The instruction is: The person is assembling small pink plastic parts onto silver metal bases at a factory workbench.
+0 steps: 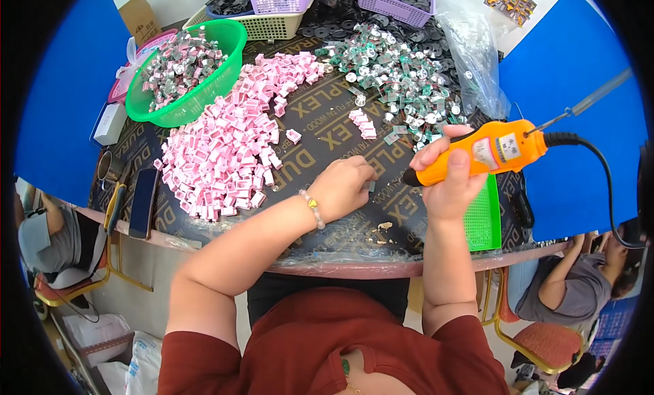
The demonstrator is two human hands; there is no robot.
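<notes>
My right hand (451,187) is wrapped round an orange electric screwdriver (501,150), lifted above the table with its dark tip toward the left. A coiled black cord and a hanging spring hook run from its back end. Low over the table, my left hand (343,191) is closed, its fingertips pinched together by a small greyish edge; what they hold is mostly hidden. Beyond it lies a short row of pink plastic pieces (362,124). A large heap of pink plastic pieces (218,153) spreads to the left, and small clear and green parts (402,75) are heaped at the far right.
A green basket (235,54) of metallic-looking parts tilts at the far left. Purple baskets (395,8) of black discs stand at the back. A green tray (485,218) lies by my right forearm, a phone (143,203) at the left edge. Blue partitions (579,109) flank the table.
</notes>
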